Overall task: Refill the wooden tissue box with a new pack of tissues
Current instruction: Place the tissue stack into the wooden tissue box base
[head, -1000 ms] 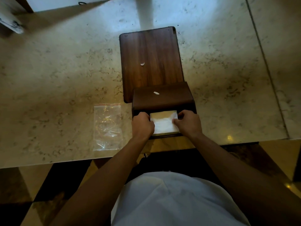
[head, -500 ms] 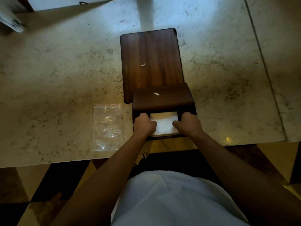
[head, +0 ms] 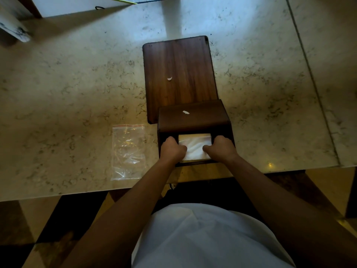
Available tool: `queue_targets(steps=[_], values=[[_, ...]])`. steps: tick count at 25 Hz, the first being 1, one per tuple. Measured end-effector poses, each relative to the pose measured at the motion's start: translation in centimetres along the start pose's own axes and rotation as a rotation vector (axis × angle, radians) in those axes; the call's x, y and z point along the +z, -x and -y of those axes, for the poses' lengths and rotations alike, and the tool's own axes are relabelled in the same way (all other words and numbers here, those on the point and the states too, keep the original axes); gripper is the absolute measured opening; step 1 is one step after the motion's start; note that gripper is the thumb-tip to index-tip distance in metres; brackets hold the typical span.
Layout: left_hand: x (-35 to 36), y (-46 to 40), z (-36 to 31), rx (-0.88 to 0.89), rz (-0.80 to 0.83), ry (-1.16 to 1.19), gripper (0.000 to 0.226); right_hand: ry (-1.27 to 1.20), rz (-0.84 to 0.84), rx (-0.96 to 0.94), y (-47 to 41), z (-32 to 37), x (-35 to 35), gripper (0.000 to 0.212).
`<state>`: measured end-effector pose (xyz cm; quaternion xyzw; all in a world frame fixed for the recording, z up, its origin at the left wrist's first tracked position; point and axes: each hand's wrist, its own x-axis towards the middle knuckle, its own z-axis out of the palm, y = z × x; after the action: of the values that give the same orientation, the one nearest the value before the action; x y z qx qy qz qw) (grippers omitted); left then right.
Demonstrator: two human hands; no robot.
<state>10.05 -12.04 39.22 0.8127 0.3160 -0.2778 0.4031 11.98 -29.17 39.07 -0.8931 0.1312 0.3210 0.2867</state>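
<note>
A dark wooden tissue box [head: 193, 118] stands on the marble table near its front edge, its open end turned toward me. A white stack of tissues [head: 195, 147] sits inside the opening. My left hand [head: 172, 149] grips the stack's left side with curled fingers. My right hand [head: 221, 148] does the same on the right side. Both sets of fingertips are hidden inside the box. A flat wooden panel [head: 178, 74], the box's lid or base, lies on the table just behind the box.
An empty clear zip bag [head: 128, 151] lies flat to the left of the box. Small white tissue scraps rest on the panel [head: 169, 79] and on the box top [head: 185, 112]. The table's front edge [head: 77, 192] runs close below my hands.
The tissue stack has slid deeper into the box, and less white shows in the opening. Both hands have moved a little forward with it.
</note>
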Motion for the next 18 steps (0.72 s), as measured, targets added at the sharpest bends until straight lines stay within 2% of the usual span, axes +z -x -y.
queue_targets(steps=[4,8,12,17,18], values=[[-0.1,-0.1,-0.1,-0.068,0.040,0.118,0.026,-0.032,0.005,0.018,0.0,0.3,-0.1,0.023],[-0.4,-0.3,-0.2,-0.061,0.035,0.231,0.039,-0.090,0.033,0.050,0.0,0.2,-0.5,0.023],[-1.0,-0.4,-0.4,-0.106,0.051,0.339,0.037,-0.211,0.073,0.075,0.1,0.0,-1.1,0.027],[-1.3,0.1,-0.1,-0.152,0.063,0.534,0.028,-0.400,0.035,0.025,0.6,-0.2,-1.7,0.016],[-1.3,0.3,0.0,-0.159,0.070,0.569,0.029,-0.422,0.025,0.026,0.6,-0.2,-1.8,0.026]])
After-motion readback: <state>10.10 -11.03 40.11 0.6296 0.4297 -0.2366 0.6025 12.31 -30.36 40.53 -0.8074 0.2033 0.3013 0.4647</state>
